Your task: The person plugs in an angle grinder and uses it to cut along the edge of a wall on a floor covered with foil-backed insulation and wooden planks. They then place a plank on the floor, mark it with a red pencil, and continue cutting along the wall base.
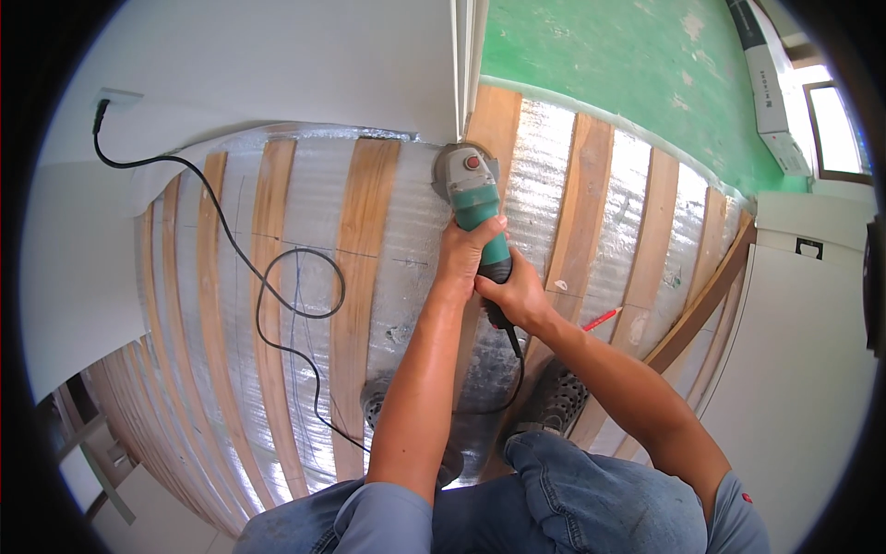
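Both hands are closed round a green and black angle grinder [477, 198] with a grey metal head. My left hand [461, 249] wraps the green body just behind that head. Farther back, my right hand [517, 294] grips the black rear handle. The grinder's disc [441, 175] sits at the end of the white wall's corner, over a wooden batten [494, 120]; whether it touches either I cannot tell. From the handle's rear a black cord [519, 346] runs down beside my shoe.
Wooden battens [365, 222] lie in rows on silver foil sheeting [309, 222]. The black cable [217, 198] loops over them to a wall socket [120, 95]. A red marker or pencil [602, 319] lies right of my arm. Green flooring [600, 46] and a long white box [773, 92] are beyond.
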The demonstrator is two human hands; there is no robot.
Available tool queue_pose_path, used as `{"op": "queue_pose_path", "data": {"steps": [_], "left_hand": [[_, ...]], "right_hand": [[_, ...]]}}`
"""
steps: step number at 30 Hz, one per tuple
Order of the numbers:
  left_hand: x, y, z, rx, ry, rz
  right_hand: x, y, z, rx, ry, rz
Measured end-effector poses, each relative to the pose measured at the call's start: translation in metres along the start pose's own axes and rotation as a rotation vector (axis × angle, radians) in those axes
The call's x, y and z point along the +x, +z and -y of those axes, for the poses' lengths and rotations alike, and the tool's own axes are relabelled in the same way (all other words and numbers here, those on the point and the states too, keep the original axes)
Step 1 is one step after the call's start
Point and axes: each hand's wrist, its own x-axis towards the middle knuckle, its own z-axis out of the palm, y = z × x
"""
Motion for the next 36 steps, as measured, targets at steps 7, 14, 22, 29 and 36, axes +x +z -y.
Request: {"op": "queue_pose_path", "data": {"steps": [7,14,22,29,36], "left_hand": [[0.0,0.002,0.005,-0.034,0.025,-0.018],[-0.003,0.006,0.002,-0.072,0.034,-0.051],[-0.001,0.005,0.006,-0.092,0.032,-0.055],[-0.001,0.005,0.005,-0.115,0.026,-0.056],[-0.001,0.004,0.005,-0.119,0.037,-0.066]], "right_hand": [[0.004,-0.004,-0.006,0.006,-0.008,0.022],[-0.002,-0.006,0.009,0.051,0.027,0.064],[0.004,-0.011,0.002,-0.013,-0.025,0.059],[0.004,-0.01,0.007,0.007,-0.021,0.078],[0.001,-0.01,0.02,0.022,0.036,0.103]]}}
